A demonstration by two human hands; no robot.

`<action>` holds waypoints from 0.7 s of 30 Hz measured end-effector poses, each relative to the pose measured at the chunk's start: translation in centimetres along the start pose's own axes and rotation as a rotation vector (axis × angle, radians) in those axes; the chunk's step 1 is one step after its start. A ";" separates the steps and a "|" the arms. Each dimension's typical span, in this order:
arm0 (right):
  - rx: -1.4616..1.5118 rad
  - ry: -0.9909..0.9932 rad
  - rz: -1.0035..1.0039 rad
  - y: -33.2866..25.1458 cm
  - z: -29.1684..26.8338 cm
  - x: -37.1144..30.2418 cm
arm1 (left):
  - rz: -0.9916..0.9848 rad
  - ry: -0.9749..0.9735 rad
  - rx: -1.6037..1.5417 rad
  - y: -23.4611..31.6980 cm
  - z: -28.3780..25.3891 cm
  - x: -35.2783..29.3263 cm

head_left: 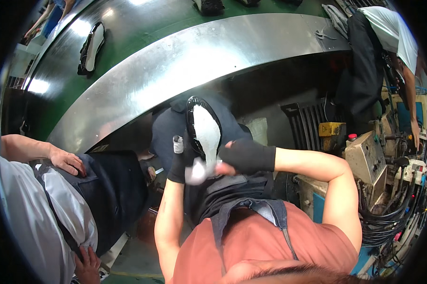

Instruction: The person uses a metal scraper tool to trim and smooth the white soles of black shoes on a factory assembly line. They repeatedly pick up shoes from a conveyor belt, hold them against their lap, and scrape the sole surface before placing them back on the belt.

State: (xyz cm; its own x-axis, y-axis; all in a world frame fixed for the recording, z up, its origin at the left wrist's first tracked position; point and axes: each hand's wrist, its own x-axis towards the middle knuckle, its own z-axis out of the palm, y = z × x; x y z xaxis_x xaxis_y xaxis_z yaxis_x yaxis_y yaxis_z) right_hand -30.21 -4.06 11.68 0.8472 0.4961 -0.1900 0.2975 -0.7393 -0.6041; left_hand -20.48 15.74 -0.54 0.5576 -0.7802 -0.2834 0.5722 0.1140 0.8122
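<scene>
A black shoe [207,125] with a whitish bottom stands over my lap, toe pointing away and bottom facing up. My left hand [177,163], in a black fingerless glove with white wrapping on one digit, is closed at the shoe's left side; its other fingers are hidden. My right hand [242,156], gloved the same way, is curled beside the heel, its fingertips smeared by motion. Between the hands, over the heel end, is a blurred white thing [198,172] whose kind I cannot make out.
A curved metal ledge [175,61] edges a green conveyor [128,33] bearing another shoe [91,49]. A co-worker sits close at left, a hand [68,161] on the lap. At right are a machine control box [366,154], cables [388,220] and another person's arm [409,102].
</scene>
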 end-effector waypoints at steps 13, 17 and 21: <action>0.541 0.004 0.404 3.2 -0.6 -3.9 | -0.206 0.208 -0.280 2.3 2.0 -0.2; 0.728 -0.160 0.409 4.0 -3.5 -1.1 | -0.261 0.198 -0.167 2.8 2.4 -0.4; 0.839 -0.169 0.545 1.8 -4.1 -0.3 | -0.224 0.295 -0.207 2.0 2.6 -0.1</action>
State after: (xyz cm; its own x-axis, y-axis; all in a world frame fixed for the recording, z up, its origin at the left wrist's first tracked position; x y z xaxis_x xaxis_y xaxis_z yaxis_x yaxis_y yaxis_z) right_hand -28.09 -7.40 13.83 0.6825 0.2928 -0.6697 -0.5712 -0.3579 -0.7386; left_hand -20.97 14.48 2.46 0.5368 -0.5939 -0.5993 0.7906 0.1060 0.6031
